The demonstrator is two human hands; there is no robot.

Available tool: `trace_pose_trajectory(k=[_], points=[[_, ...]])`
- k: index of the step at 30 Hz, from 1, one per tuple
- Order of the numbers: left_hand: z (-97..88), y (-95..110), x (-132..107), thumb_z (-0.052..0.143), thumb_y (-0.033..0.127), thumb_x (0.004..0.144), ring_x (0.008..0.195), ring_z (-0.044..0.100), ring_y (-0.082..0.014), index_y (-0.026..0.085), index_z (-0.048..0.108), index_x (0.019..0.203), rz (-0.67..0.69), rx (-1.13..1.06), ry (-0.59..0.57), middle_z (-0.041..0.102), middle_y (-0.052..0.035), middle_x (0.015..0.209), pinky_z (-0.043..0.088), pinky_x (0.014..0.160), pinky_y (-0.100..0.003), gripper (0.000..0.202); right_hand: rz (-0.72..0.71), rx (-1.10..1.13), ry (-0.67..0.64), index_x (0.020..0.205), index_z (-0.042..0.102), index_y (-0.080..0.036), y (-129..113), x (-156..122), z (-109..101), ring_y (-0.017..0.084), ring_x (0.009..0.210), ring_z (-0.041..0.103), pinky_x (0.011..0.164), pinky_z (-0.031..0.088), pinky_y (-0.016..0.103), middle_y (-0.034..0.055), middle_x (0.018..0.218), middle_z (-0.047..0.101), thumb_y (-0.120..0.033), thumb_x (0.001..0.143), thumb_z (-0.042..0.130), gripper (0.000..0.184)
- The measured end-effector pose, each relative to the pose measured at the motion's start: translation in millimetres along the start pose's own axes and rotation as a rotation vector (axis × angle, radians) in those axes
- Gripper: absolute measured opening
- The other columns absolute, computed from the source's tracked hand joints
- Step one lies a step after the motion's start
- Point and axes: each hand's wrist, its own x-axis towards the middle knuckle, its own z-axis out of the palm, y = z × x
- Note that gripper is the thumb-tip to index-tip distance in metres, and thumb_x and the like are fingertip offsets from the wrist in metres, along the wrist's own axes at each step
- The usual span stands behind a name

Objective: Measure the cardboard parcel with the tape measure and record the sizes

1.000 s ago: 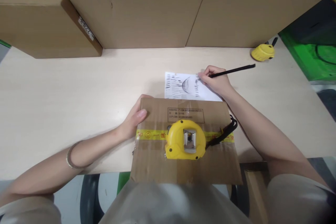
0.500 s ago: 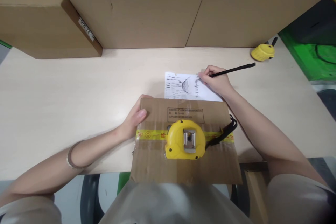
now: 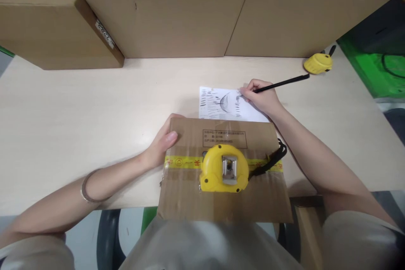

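Observation:
My right hand [image 3: 261, 97] is closed on a thin black pencil [image 3: 281, 83], its tip on a white sheet of paper [image 3: 221, 103] covered with pencil strokes. In front of the sheet lies a small cardboard box [image 3: 190, 190] sealed with yellow tape. A yellow tape measure [image 3: 224, 168] with a black strap rests on top of the box. My left hand [image 3: 161, 143] grips the box's left far corner, thumb on the lid.
A wall of large cardboard boxes [image 3: 177, 8] stands along the back of the pale table [image 3: 63, 109], with another box [image 3: 47, 25] at the far left. A second yellow tape measure [image 3: 318, 63] lies at the far right. Green floor shows beyond the table's right edge.
Nothing has moved apart from a slight shift of the pencil's far end; both hands stay where they were.

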Motion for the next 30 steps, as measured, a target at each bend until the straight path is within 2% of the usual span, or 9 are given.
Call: trace_pose_trajectory(k=[10,21,26,30], points=[[0.8,1.2,-1.2,0.07,0.071,0.093,0.091,0.068,-0.0239,0.023,0.06,0.118,-0.021,-0.012,-0.001,0.068,-0.0074,0.11,0.056,0.073,-0.035,0.055,0.011,-0.011,0.01,0.057,0.05,-0.023,-0.9,-1.0,1.2,0.012,0.052,0.047,0.061,0.043,0.032,-0.0006,0.053,0.056,-0.028,0.083,0.08,0.039],[2.7,2.2,-1.1,0.07,0.073,0.091,0.091,0.067,-0.024,0.023,0.06,0.118,-0.018,-0.004,0.019,0.068,-0.0078,0.11,0.056,0.073,-0.035,0.058,0.007,-0.022,0.016,0.059,0.049,-0.023,0.3,-0.4,1.4,0.013,0.055,0.049,0.063,0.043,0.032,-0.001,0.054,0.056,-0.032,0.082,0.08,0.04],[4.4,4.6,-1.4,0.071,0.072,0.091,0.09,0.068,-0.0241,0.022,0.059,0.117,-0.024,-0.013,0.019,0.068,-0.008,0.109,0.056,0.073,-0.035,0.058,0.011,-0.03,-0.022,0.056,0.051,-0.023,-1.4,-1.2,0.7,0.013,0.052,0.047,0.059,0.039,0.031,-0.0007,0.051,0.055,-0.025,0.078,0.079,0.036],[3.7,3.7,-0.6,0.071,0.073,0.09,0.091,0.068,-0.0246,0.021,0.06,0.118,-0.017,-0.005,0.022,0.068,-0.0087,0.11,0.056,0.074,-0.036,0.06,0.009,-0.036,0.014,0.058,0.05,-0.023,-2.9,-1.3,0.4,0.013,0.054,0.047,0.061,0.04,0.031,-0.0011,0.053,0.056,-0.023,0.081,0.076,0.035]])
